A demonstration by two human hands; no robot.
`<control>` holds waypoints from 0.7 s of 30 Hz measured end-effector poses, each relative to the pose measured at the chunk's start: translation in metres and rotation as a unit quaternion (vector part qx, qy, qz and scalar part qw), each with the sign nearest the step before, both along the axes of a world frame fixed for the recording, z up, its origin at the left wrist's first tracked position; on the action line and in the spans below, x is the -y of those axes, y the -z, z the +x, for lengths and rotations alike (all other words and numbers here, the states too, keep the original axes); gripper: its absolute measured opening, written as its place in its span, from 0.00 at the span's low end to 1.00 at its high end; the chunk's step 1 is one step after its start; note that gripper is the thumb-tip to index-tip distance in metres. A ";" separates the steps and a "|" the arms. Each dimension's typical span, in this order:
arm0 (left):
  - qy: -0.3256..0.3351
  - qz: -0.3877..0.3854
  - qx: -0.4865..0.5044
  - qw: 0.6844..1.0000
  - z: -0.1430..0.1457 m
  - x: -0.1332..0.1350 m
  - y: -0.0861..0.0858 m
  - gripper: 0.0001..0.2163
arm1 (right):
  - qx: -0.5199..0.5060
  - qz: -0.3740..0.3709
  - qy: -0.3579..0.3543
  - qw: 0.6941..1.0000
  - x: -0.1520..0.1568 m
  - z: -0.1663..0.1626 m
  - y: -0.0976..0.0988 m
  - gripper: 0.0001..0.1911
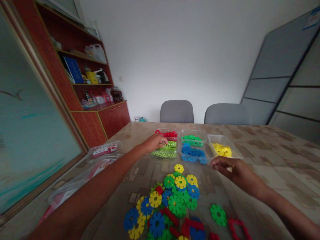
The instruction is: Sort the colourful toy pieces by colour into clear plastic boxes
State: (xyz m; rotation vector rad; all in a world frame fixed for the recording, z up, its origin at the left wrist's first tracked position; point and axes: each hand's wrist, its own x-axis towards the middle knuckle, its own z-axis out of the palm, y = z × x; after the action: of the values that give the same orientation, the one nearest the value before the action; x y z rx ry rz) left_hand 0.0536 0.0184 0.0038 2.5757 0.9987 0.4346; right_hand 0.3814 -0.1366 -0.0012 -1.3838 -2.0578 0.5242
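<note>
the left hand [156, 142] reaches far out over the desk [270, 156] and sits on the clear box of light green pieces [167, 150]. its fingers are bent down onto the pieces, and i cannot tell if they pinch one. the right hand [232, 169] is just in front of the box of yellow pieces [222, 150], beside the box of blue pieces [193, 154]. its fingers curl close together, but i cannot tell if they hold anything. a box of red pieces [167, 133] and a box of dark green pieces [192, 140] sit behind. a pile of round toy wheels [172, 203] lies near, between both arms.
</note>
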 end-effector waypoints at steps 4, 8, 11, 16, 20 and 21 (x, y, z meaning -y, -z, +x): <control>0.011 -0.027 -0.009 1.000 0.003 -0.010 0.005 0.09 | 0.016 0.005 -0.002 1.000 0.001 -0.001 0.000 0.15; 0.020 -0.048 0.000 0.999 0.000 -0.018 0.002 0.09 | 0.023 0.009 -0.015 1.000 0.001 -0.001 0.001 0.13; 0.023 -0.061 0.012 0.998 -0.008 -0.018 -0.002 0.09 | 0.028 0.007 -0.024 0.999 0.001 0.000 0.003 0.12; 0.027 -0.070 0.033 0.997 -0.027 -0.009 -0.004 0.08 | 0.033 0.001 -0.029 0.999 0.001 0.000 0.005 0.13; 0.021 -0.055 0.047 0.997 -0.033 -0.004 -0.001 0.09 | 0.040 -0.004 -0.033 0.999 0.000 -0.001 0.006 0.13; 0.019 -0.050 0.048 0.997 -0.033 -0.004 0.000 0.10 | 0.041 -0.008 -0.036 0.998 0.000 -0.001 0.006 0.13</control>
State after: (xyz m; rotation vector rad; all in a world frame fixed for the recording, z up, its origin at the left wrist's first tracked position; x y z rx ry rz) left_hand 0.0206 0.0229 0.0036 2.4562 0.9120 0.4817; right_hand 0.3800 -0.1364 -0.0072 -1.3643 -2.1809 0.5233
